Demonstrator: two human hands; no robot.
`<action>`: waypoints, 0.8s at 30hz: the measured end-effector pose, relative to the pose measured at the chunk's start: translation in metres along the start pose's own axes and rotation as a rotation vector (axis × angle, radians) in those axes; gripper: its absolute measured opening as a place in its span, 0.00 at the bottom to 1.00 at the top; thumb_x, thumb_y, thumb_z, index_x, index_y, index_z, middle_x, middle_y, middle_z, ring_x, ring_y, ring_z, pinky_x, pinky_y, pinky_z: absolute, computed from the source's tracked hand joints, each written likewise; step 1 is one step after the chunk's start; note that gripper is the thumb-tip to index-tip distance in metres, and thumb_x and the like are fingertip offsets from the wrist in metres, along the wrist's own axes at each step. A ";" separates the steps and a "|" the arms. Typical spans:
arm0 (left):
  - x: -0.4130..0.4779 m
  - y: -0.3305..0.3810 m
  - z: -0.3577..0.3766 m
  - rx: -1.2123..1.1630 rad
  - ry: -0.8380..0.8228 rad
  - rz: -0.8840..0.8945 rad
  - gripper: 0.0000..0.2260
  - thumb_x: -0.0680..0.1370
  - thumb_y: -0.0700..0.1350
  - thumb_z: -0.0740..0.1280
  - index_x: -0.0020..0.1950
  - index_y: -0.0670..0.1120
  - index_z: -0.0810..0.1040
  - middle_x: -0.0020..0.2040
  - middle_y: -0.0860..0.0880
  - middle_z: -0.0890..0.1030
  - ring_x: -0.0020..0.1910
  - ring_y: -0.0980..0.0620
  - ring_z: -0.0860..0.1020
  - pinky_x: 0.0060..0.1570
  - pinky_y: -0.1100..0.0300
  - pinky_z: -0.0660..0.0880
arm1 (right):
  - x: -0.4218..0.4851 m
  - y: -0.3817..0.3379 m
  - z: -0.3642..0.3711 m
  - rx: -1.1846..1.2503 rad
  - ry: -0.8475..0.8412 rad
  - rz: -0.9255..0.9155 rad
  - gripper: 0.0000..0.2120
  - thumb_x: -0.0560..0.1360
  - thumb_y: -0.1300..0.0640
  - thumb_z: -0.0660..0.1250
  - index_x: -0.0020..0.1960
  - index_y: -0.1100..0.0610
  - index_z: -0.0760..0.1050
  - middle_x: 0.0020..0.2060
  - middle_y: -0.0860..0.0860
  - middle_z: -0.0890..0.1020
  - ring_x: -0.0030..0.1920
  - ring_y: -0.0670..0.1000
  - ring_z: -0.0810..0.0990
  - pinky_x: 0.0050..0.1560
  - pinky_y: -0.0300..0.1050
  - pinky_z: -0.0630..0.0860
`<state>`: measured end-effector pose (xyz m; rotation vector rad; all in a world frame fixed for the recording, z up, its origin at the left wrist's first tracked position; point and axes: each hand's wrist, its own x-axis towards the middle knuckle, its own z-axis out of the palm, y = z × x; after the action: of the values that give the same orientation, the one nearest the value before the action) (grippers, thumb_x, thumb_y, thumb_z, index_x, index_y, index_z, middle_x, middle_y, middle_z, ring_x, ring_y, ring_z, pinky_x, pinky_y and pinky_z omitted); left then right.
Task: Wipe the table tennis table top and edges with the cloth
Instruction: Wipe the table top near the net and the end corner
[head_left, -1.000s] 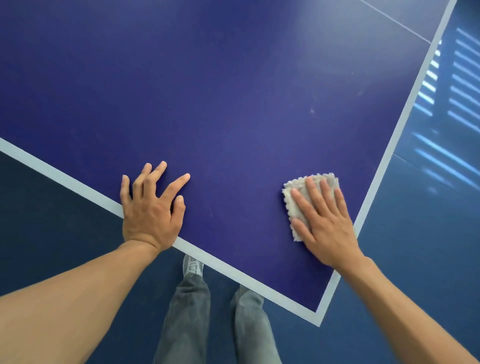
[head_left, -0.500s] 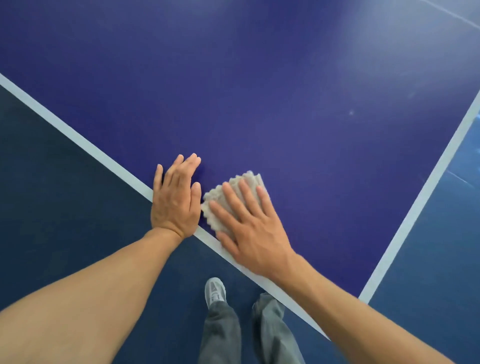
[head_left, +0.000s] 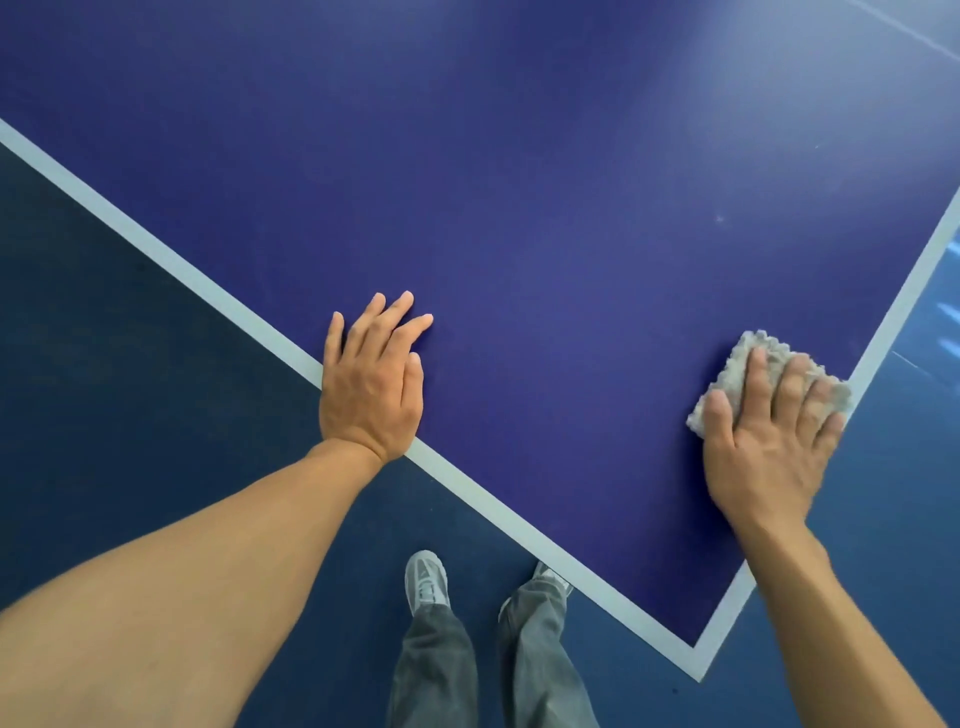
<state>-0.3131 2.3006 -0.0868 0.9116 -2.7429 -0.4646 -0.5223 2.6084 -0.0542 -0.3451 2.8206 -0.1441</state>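
The blue table tennis table (head_left: 545, 197) fills the upper view, its white border running along the near edge and the right edge to a corner at the lower right. My left hand (head_left: 371, 382) rests flat on the top at the near edge, fingers straight. My right hand (head_left: 769, 436) presses a folded pale grey cloth (head_left: 748, 364) flat against the top, close to the right border line. The cloth's far part shows beyond my fingers; the rest is under my palm.
The table's corner (head_left: 698, 670) points toward me at the lower right. Dark blue floor (head_left: 104, 415) lies to the left and below, lighter floor to the right. My legs in grey trousers and grey shoes (head_left: 426, 582) stand just below the near edge.
My right hand has slid the cloth from beside my left hand rightward to the right border, after sweeping left before that. My left hand stays on the near edge.
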 end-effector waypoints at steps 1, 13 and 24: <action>0.000 0.000 0.000 -0.003 0.004 0.006 0.20 0.84 0.47 0.53 0.73 0.52 0.74 0.78 0.52 0.70 0.80 0.48 0.63 0.81 0.43 0.49 | 0.015 -0.014 -0.002 0.016 0.015 0.060 0.36 0.80 0.35 0.39 0.86 0.46 0.43 0.85 0.51 0.41 0.84 0.56 0.36 0.81 0.62 0.34; -0.031 -0.023 -0.048 -0.333 0.231 -0.305 0.18 0.82 0.45 0.59 0.70 0.44 0.75 0.70 0.46 0.76 0.71 0.44 0.71 0.74 0.37 0.62 | -0.117 -0.194 0.069 -0.039 -0.016 -0.423 0.33 0.84 0.39 0.46 0.86 0.50 0.49 0.85 0.58 0.47 0.84 0.62 0.41 0.82 0.64 0.40; -0.087 -0.095 -0.111 -0.229 0.180 -0.340 0.17 0.79 0.43 0.63 0.67 0.46 0.78 0.65 0.51 0.77 0.66 0.50 0.71 0.69 0.51 0.68 | -0.067 -0.428 0.085 -0.141 -0.055 -0.846 0.31 0.85 0.39 0.45 0.86 0.48 0.48 0.85 0.55 0.48 0.84 0.61 0.43 0.82 0.64 0.39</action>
<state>-0.1604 2.2559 -0.0267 1.2913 -2.3216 -0.7006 -0.3403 2.2062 -0.0598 -1.5163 2.4431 -0.1038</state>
